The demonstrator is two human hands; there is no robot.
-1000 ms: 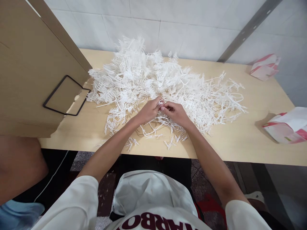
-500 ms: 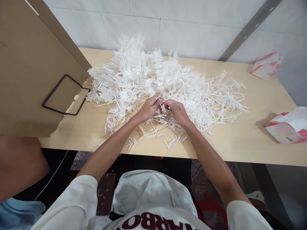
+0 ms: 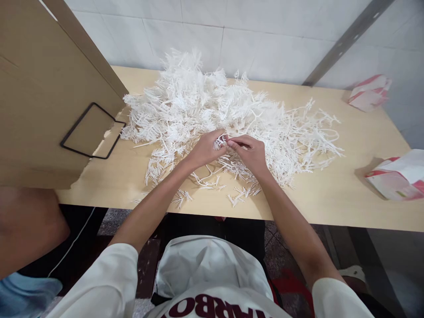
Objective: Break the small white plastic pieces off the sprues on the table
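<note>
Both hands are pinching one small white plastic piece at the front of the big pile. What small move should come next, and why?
Probably pull the hands slightly apart or twist. The left hand and right hand meet fingertip to fingertip on a small white plastic piece at the near edge of the pile. Loose bits already lie on the table toward the person, which suggests snapping pieces off.

Left hand [image 3: 206, 149] and right hand [image 3: 252, 153] meet over near edge of white plastic sprig pile [image 3: 215, 110], both pinching one small white sprig [image 3: 220, 142] between fingertips. Pile sprawls across wooden tabletop [image 3: 331, 194]. Cardboard box [image 3: 43, 97] at left edge, pink-white packets [image 3: 395, 176] [image 3: 369, 92] at right. Loose sprigs [image 3: 241, 194] lie near front edge.
</note>
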